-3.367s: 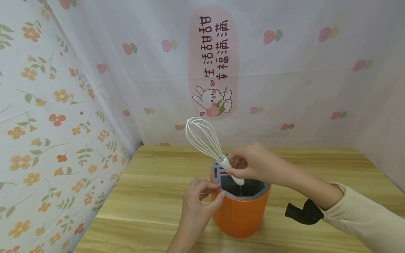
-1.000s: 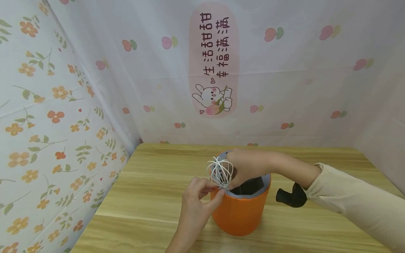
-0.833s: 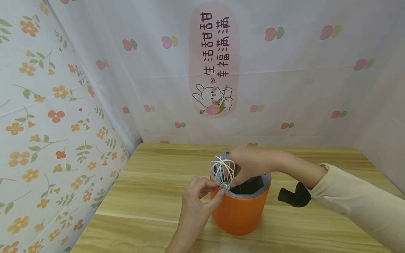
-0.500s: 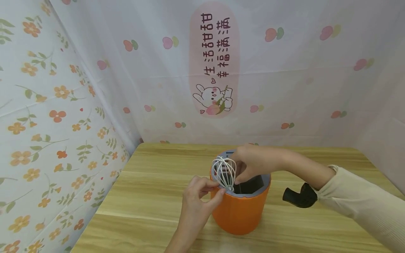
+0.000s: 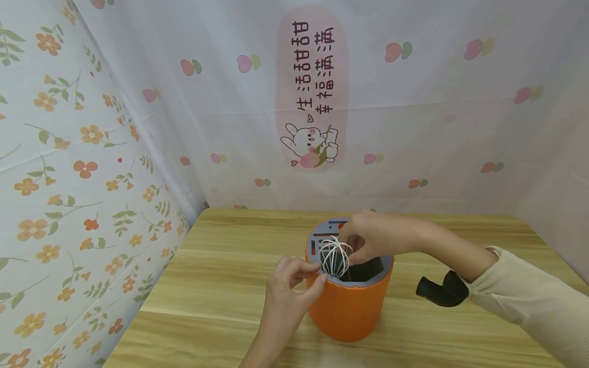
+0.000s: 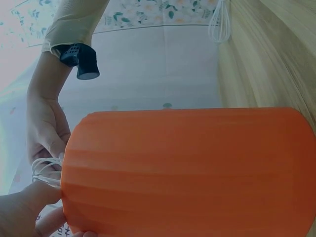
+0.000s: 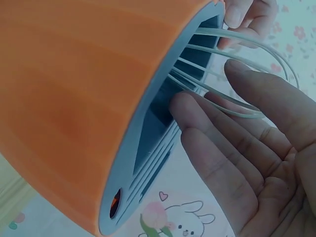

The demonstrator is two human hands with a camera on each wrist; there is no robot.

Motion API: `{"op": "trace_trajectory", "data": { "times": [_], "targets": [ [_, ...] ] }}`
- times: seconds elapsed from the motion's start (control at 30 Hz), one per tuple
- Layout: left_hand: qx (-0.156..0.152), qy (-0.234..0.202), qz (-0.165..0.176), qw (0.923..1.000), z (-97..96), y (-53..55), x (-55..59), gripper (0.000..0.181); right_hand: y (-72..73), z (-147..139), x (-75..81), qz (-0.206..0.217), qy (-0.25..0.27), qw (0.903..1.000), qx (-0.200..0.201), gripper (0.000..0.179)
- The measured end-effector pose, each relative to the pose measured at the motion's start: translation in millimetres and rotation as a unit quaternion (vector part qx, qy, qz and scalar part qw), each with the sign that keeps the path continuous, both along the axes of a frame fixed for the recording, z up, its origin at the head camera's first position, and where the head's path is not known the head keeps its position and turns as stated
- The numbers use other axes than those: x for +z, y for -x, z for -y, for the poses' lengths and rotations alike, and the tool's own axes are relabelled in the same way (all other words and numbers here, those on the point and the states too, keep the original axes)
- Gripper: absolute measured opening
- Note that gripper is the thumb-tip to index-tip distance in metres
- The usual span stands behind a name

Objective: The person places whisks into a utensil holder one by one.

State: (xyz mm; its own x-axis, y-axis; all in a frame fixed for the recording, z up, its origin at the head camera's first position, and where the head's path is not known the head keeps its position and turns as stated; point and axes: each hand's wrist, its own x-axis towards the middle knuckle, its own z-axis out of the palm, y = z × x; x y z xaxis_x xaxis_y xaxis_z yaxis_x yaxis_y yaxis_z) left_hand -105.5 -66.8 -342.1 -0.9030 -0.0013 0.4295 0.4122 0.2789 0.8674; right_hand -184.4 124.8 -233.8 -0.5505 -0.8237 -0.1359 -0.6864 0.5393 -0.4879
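Floral cloth (image 5: 83,168) hangs well left of the orange holder (image 5: 348,313), which stands upright on the wood-grain table (image 5: 221,286). At the holder's near-left rim, left hand (image 5: 287,289): thumb and forefinger bent, nearly together, pinching the edge. Just inside that rim, the whisk (image 5: 334,258), white wires up, its balloon rising above the holder's dark opening; handle out of sight, wires running down into the opening in the right-wrist view. The holder's grey top (image 5: 327,230) has narrow slots behind the opening. Over the holder's right side, right hand (image 5: 368,237): thumb well apart from loosely extended fingers, wires passing between them; no firm grip shows, and cannot tell whether any fingertip touches wire. Right of the holder, a black fitting (image 5: 443,290) at that wrist, then a cream sleeve (image 5: 529,301). Behind the holder, pale backdrop (image 5: 437,117) with printed rabbit (image 5: 313,145).
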Motion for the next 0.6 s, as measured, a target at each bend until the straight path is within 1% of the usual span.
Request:
{"op": "trace_trajectory", "data": {
  "times": [0.13,0.3,0.4,0.6],
  "targets": [
    [0.000,0.000,0.000,1.0000,-0.3,0.2,-0.2,0.014,-2.0,-3.0,1.0,-0.010,0.000,0.9999,-0.005,0.007],
    [0.002,0.004,-0.005,1.0000,-0.1,0.1,-1.4,0.015,-4.0,-7.8,3.9,0.013,0.028,0.9995,-0.005,0.008],
    [0.003,0.003,-0.006,1.0000,-0.1,0.1,-2.1,0.015,-6.2,-12.0,7.6,0.027,0.034,0.9989,-0.015,0.010],
    [0.001,-0.004,-0.005,1.0000,-0.1,0.1,-1.5,0.014,-11.9,-21.7,14.4,0.033,0.039,0.9981,-0.034,0.014]
  ]
}}
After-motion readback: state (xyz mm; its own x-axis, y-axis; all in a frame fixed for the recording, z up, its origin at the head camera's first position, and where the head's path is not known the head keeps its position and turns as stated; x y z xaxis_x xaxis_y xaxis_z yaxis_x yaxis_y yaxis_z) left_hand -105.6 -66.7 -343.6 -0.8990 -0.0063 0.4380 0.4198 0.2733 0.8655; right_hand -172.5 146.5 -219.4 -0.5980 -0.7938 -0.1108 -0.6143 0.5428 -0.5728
